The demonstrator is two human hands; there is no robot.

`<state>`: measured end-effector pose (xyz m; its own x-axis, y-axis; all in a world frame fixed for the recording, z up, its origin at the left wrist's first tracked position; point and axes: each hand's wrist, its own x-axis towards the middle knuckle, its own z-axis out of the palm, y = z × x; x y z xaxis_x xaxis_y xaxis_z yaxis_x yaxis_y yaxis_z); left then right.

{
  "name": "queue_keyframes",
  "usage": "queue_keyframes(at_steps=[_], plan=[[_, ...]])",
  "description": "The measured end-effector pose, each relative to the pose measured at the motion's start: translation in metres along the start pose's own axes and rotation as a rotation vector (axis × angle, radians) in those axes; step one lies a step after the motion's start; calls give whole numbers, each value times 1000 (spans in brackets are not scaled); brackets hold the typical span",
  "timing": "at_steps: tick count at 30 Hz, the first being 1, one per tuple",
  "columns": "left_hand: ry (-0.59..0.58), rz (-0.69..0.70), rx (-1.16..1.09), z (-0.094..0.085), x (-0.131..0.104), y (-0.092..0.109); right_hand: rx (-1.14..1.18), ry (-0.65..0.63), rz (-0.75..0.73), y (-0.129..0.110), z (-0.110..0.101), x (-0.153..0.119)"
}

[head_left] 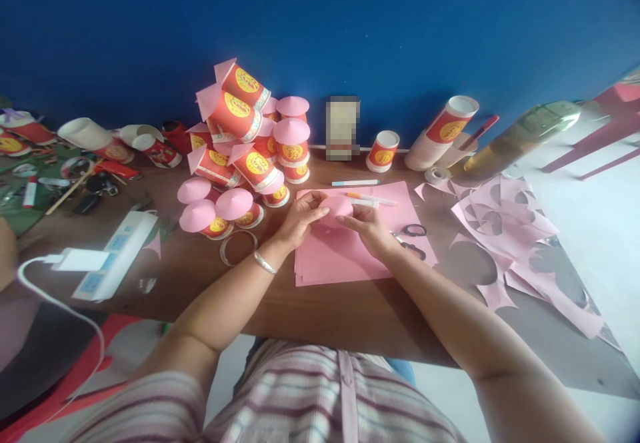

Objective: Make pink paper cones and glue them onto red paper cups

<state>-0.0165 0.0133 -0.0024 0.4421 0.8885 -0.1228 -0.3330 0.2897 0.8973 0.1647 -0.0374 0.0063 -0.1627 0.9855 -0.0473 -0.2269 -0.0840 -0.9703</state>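
A small pink paper cone (336,210) is held between both hands over the table's middle. My left hand (303,218) pinches its left side, thumb on top. From the right, my right hand (369,226) grips the cone with its thumb near the lower edge. Beneath lies a stack of pink paper sheets (330,263). On the sheets, beyond my right hand, rest an orange-capped marker (383,200) and black-handled scissors (414,250), whose blades are partly hidden by my hand. A blue-capped marker (355,182) lies just behind the stack.
Red paper cups topped with pink cones (254,166) pile up at left. Right of the sheets are pink paper scraps (500,216), stacked cups (445,130) and a bottle (520,138). A white power strip (120,256) with a cable lies left. A bangle (239,248) lies near my left forearm.
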Motion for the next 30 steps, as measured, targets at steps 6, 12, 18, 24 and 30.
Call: queue_keyframes(at_steps=[6, 12, 18, 24, 30], plan=[[-28, 3, 9, -1, 0, -2, -70, 9, 37, -3, 0, -1], [-4, -42, -46, -2, 0, 0, -44, -3, -4, 4, -4, 0], [6, 24, -82, -5, 4, -5, -49, 163, -2, 12, -10, 4], [0, 53, -104, -7, 6, -7, 9, 134, 20, 10, -10, 4], [26, 52, -120, -7, 6, -7, 47, 147, -7, 9, -10, 4]])
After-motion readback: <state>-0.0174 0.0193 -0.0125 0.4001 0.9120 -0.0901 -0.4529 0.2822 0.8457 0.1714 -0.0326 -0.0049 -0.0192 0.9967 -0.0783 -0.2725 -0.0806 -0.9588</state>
